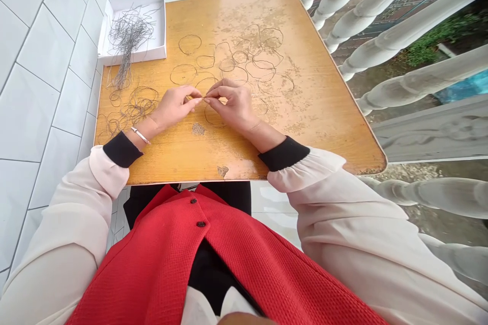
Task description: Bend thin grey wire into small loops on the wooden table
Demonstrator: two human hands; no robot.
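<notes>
My left hand point(176, 105) and my right hand point(233, 105) meet over the table, thumb and fingertips pinched together. Between the fingertips is a thin wire, mostly hidden by the fingers; a curved loop shows just below my right hand, but I cannot tell whether it belongs to the held piece. Just beyond the hands, several thin wire rings point(266, 63) lie spread over the tabletop, some overlapping. Beside my left wrist sits a tangled heap of wire loops point(142, 103).
The wooden table point(171, 162) has worn, peeling patches. At its far left corner stands a white box point(154, 54), with a bundle of loose grey wires point(125, 63) spilling over its front edge. A tiled wall point(57, 76) runs along the left; a white balustrade point(419, 78) borders the right.
</notes>
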